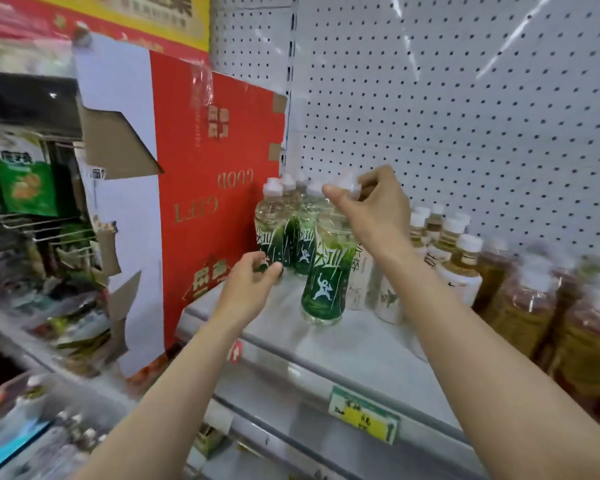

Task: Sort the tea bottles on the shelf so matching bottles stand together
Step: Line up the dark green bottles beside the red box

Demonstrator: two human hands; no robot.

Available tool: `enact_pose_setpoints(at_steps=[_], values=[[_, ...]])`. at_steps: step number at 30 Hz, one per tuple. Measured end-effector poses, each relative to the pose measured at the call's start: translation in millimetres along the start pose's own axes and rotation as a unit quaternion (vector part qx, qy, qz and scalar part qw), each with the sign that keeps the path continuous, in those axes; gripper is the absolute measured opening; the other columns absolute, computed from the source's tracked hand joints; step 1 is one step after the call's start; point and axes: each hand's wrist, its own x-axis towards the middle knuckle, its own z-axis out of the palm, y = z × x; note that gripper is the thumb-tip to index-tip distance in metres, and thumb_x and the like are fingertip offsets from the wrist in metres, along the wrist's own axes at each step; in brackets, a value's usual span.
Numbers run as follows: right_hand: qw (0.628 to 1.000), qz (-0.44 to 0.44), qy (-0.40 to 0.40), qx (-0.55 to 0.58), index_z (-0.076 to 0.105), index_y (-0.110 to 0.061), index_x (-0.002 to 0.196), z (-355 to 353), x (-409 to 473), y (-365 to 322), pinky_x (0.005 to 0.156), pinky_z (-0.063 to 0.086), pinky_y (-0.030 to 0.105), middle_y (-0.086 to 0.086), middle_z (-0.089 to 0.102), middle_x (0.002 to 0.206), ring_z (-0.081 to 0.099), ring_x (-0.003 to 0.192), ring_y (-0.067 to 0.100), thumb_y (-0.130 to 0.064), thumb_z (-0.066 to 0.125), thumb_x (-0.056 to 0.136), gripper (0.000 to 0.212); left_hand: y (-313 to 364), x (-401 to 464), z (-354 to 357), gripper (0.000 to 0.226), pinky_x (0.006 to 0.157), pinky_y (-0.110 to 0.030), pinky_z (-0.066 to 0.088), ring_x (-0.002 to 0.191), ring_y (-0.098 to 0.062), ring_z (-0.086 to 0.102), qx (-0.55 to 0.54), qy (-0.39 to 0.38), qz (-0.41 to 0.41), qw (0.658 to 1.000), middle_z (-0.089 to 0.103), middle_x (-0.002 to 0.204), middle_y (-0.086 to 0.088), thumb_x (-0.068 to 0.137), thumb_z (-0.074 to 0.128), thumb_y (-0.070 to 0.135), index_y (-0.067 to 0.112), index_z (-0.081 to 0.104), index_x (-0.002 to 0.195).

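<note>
Several green-labelled tea bottles (279, 233) with white caps stand grouped at the left end of the white shelf (347, 344). My right hand (371, 202) pinches the white cap of the front green-labelled bottle (323, 289), which stands on the shelf. My left hand (253, 278) has its fingers curled against the base of the leftmost green bottle. Right of the group stand white-labelled tea bottles (458, 271), then amber tea bottles (541, 306), blurred at the far right.
A red and white cardboard gift box (201, 202) stands against the shelf's left end. White pegboard (465, 116) backs the shelf. A yellow price tag (364, 414) sits on the shelf's front rail. Snack packets (21, 174) hang at the left.
</note>
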Motion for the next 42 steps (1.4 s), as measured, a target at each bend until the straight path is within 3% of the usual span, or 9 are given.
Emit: enact_pose_setpoints(at_steps=[4,9,16,23,28,32,36,39,42], values=[[1.000,0.009,-0.019,-0.022,0.049,-0.021,0.108,34.2,16.8,16.1,0.078,0.056,0.039,-0.010,0.056,0.086,0.063,0.083,0.016,-0.056,0.076,0.081,0.052,-16.3,40.4,-2.7,0.073,0.110,-0.042,0.042,0.138,-0.023,0.045,0.003,0.003,-0.025,1.000,0.039,0.158,-0.004,0.095,0.061,0.048,0.021,0.031,0.156],[1.000,0.013,-0.006,-0.016,0.049,-0.022,0.107,63.0,31.0,33.5,0.070,0.045,0.029,-0.015,0.053,0.085,0.051,0.074,0.001,-0.054,0.079,0.079,0.051,-29.8,80.6,-3.9,0.084,0.115,-0.051,0.037,0.146,-0.025,0.036,0.001,-0.007,-0.031,1.000,0.032,0.162,-0.003,0.092,0.064,0.050,0.027,0.020,0.159],[0.998,0.048,0.025,0.017,0.052,-0.021,0.105,90.4,38.6,47.5,0.075,0.050,0.033,-0.015,0.053,0.085,0.050,0.075,0.001,-0.047,0.085,0.075,0.051,-46.4,109.0,3.9,0.072,0.104,-0.035,0.042,0.132,-0.015,0.047,-0.085,-0.054,-0.004,0.995,0.045,0.153,0.001,0.095,0.067,0.030,0.027,0.030,0.156],[0.995,0.061,0.027,0.071,0.052,-0.026,0.115,99.1,30.8,50.2,0.081,0.053,0.026,-0.012,0.058,0.101,0.058,0.095,0.008,-0.045,0.085,0.075,0.055,-63.0,122.9,11.6,0.069,0.097,-0.034,0.045,0.119,-0.012,0.049,-0.138,-0.055,0.000,0.989,0.051,0.129,0.005,0.093,0.071,0.021,0.028,0.037,0.153],[0.985,0.117,-0.091,0.091,0.042,-0.031,0.143,99.0,-9.6,83.6,0.091,0.041,0.015,-0.021,0.054,0.130,0.053,0.120,0.000,-0.046,0.084,0.075,0.081,-73.2,128.1,14.8,0.069,0.095,-0.031,0.044,0.115,-0.009,0.051,-0.160,-0.062,0.007,0.985,0.050,0.124,0.008,0.092,0.071,0.019,0.027,0.038,0.152],[0.966,0.195,-0.154,0.067,0.043,-0.035,0.144,111.7,-41.1,121.2,0.111,0.045,0.038,-0.016,0.058,0.137,0.054,0.129,0.008,-0.033,0.091,0.071,0.087,-78.1,132.7,16.1,0.068,0.080,-0.013,0.044,0.097,0.012,0.053,-0.182,-0.085,0.011,0.980,0.052,0.115,0.016,0.092,0.071,0.014,0.029,0.039,0.150],[0.972,0.201,-0.119,0.028,0.049,-0.029,0.142,126.1,-36.5,121.8,0.108,0.047,0.038,-0.015,0.063,0.124,0.059,0.121,0.010,-0.020,0.091,0.072,0.082,-81.7,137.9,16.9,0.065,0.094,-0.029,0.048,0.116,-0.013,0.060,-0.203,-0.087,0.003,0.975,0.060,0.119,0.009,0.089,0.074,0.010,0.026,0.047,0.145],[0.974,0.199,-0.106,0.013,0.050,-0.024,0.141,137.9,-27.6,112.7,0.100,0.051,0.034,-0.013,0.062,0.111,0.062,0.111,0.012,-0.019,0.091,0.071,0.081,-86.2,138.7,17.0,0.059,0.097,-0.035,0.052,0.119,-0.018,0.061,-0.214,-0.057,-0.002,0.975,0.064,0.122,0.003,0.086,0.077,0.012,0.032,0.052,0.136],[0.975,0.199,-0.099,0.013,0.051,-0.021,0.141,151.5,-20.5,109.1,0.084,0.050,0.016,-0.013,0.062,0.109,0.061,0.101,0.007,-0.019,0.091,0.072,0.079,-90.3,139.7,16.7,0.058,0.104,-0.046,0.050,0.123,-0.018,0.059,-0.209,-0.037,0.002,0.977,0.064,0.128,0.001,0.085,0.078,0.015,0.036,0.053,0.133]])
